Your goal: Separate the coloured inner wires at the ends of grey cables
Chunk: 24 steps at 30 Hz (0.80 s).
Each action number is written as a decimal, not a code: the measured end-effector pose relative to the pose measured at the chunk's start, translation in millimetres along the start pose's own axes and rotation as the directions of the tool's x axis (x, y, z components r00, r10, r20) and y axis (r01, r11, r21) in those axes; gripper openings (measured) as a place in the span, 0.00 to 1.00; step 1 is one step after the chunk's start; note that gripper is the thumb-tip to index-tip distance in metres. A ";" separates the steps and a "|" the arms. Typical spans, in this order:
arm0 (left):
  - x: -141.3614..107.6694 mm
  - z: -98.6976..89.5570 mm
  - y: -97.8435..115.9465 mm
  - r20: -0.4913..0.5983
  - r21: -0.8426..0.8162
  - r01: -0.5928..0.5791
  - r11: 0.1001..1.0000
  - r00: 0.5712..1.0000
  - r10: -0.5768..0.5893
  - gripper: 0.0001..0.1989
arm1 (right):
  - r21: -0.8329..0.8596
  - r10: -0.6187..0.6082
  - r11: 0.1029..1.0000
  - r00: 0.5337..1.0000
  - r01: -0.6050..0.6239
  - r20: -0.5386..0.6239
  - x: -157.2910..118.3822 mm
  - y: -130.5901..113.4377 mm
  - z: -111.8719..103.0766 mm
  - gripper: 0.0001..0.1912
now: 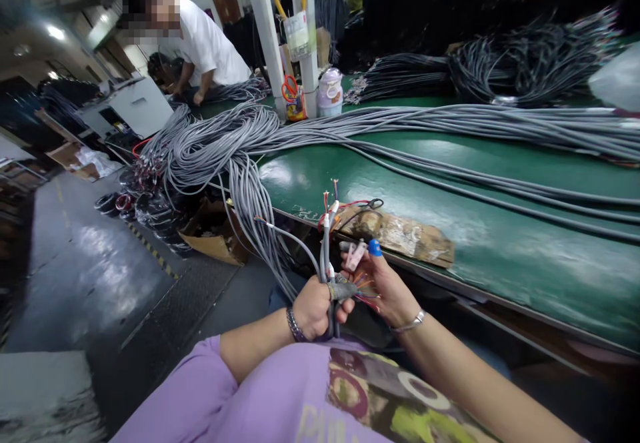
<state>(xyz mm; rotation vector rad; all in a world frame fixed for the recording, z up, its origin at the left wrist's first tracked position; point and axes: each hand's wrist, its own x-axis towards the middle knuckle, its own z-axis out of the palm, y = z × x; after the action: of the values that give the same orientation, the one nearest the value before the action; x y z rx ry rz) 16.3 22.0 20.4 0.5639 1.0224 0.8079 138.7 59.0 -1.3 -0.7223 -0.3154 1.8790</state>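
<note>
My left hand (315, 306) is closed around several grey cables (325, 249), which stand up out of the fist with stripped ends. Grey wrapping covers its thumb, which lies across the cables. From the thumb's tip, thin coloured wires (367, 289) fan out toward the other palm. My right hand (393, 289) is just to the right, fingers curled and a blue cover (375, 247) on the thumb tip. Between its thumb and fingers sits a small pale pink piece (356, 256), its kind unclear. Whether the right hand also touches the wires is hard to tell.
A worn board (400, 233) lies along the edge of the green table (500, 256). Long grey cables (425, 123) run across it, with a coiled heap (225, 136) hanging off its left end. A cardboard box (213, 229) stands below. A co-worker (210, 43) bends over cables behind.
</note>
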 end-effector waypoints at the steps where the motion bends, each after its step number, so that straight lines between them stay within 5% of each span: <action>1: -0.8 -0.4 -0.1 0.004 0.005 -0.004 1.000 1.000 0.004 0.20 | 0.001 0.009 1.000 1.000 -0.009 0.015 -0.9 -0.2 -1.3 0.23; 5: -6.5 -2.0 -2.1 0.023 0.022 -0.030 0.999 0.999 0.030 0.20 | -0.022 0.047 0.999 0.996 -0.046 0.070 -3.7 -3.2 -4.0 0.24; 11: -13.2 -2.3 -5.9 -0.016 -0.046 -0.106 0.993 0.994 0.105 0.19 | -0.100 -0.047 0.994 0.998 0.052 0.046 -3.4 -2.9 -3.9 0.12; 18: -9.0 -0.9 -3.7 -0.046 -0.130 -0.082 0.988 0.996 0.077 0.18 | -0.248 -0.241 0.939 0.970 0.237 0.011 -2.5 4.1 -7.9 0.21; 24: -5.5 0.3 -5.1 -0.044 -0.186 -0.102 0.977 0.995 0.095 0.18 | -0.072 0.023 0.997 0.998 -0.020 0.053 3.6 4.4 -7.1 0.22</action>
<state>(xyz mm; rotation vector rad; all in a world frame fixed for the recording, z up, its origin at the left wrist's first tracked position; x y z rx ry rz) 16.6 14.6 19.6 0.4426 0.9432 0.9934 138.9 59.6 -10.4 -0.7266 -0.4123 1.9179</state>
